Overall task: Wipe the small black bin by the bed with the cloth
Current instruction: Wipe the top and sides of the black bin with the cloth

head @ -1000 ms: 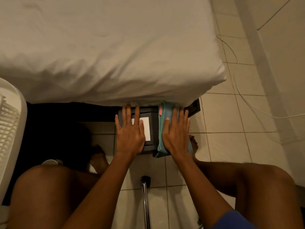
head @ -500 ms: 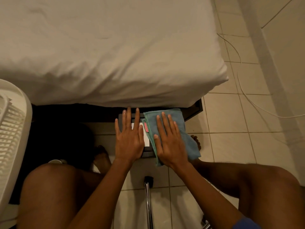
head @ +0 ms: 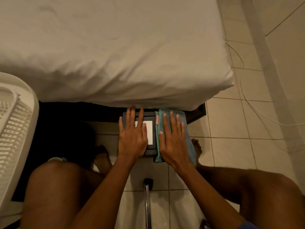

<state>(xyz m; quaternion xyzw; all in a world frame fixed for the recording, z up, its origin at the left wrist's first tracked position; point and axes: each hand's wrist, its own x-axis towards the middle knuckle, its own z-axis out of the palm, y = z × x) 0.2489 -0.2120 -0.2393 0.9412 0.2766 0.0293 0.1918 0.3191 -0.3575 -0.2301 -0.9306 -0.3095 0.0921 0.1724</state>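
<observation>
The small black bin (head: 149, 115) stands on the floor tiles against the bed's edge, with a white label (head: 149, 132) on its top. My left hand (head: 132, 138) lies flat on the bin's left half, fingers spread, partly covering the label. A teal cloth (head: 185, 128) with a pink tag is draped over the bin's right side. My right hand (head: 172, 142) presses flat on the cloth, fingers extended toward the bed. The bin's right edge is hidden under the cloth.
The white-sheeted bed (head: 115, 55) overhangs the bin's far side. A white slatted basket (head: 14, 129) stands at the left. A white cable (head: 257, 109) runs over the tiles at the right. A chrome pole (head: 147, 204) rises between my knees; my bare feet flank the bin.
My right hand has slid the cloth from the bin's top back to the right side and straightened toward the bed. My left hand stays put on the bin.
</observation>
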